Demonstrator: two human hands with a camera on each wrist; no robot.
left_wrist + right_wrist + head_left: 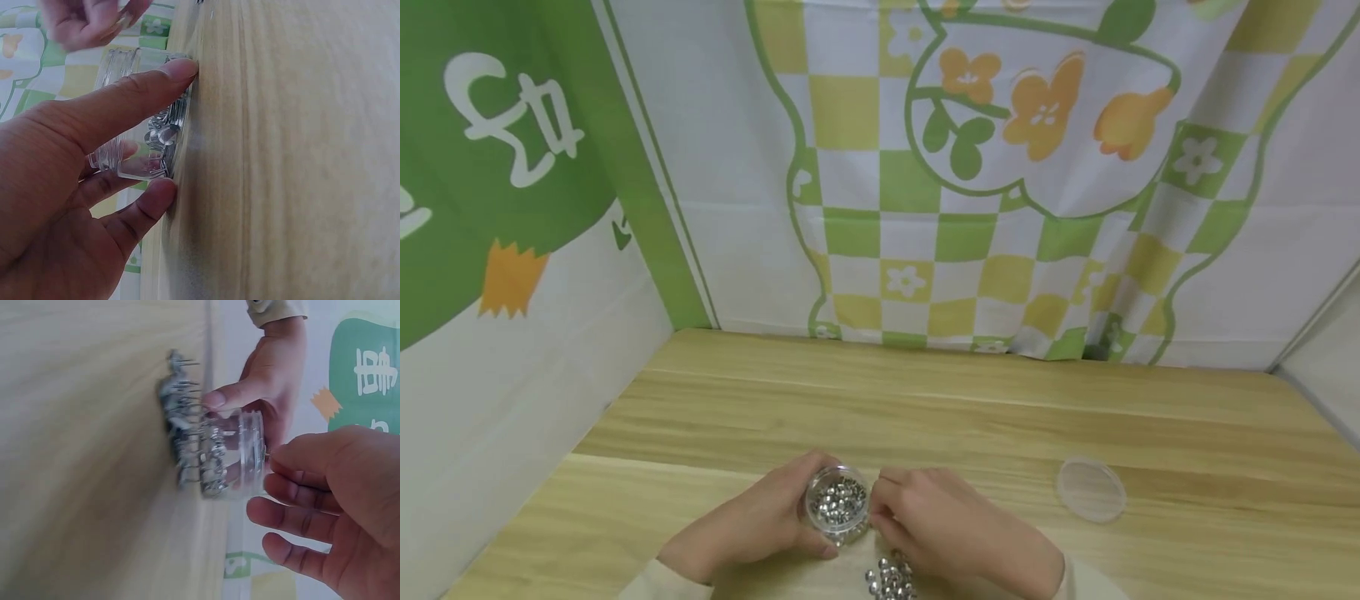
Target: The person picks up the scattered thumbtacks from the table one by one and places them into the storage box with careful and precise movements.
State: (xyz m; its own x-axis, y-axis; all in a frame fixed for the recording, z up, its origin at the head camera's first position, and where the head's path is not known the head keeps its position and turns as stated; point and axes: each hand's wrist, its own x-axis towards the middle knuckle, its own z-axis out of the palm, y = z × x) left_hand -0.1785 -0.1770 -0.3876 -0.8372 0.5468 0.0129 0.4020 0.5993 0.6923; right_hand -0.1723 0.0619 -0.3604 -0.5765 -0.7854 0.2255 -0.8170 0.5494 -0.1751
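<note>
A clear round jar stands on the table, partly filled with silver thumbtacks. My left hand grips the jar, its thumb on one side and its fingers on the other. Beside the jar's open mouth, my right hand has thumb and forefinger pinched together; a thin metal bit, seemingly a thumbtack, shows at their tips. A pile of loose thumbtacks lies on the wood near the jar, several with pins pointing up in the right wrist view.
To the right on the wooden table lies a clear round lid, flat. A patterned cloth hangs behind the table's back edge, and another green and white cloth hangs along the left side.
</note>
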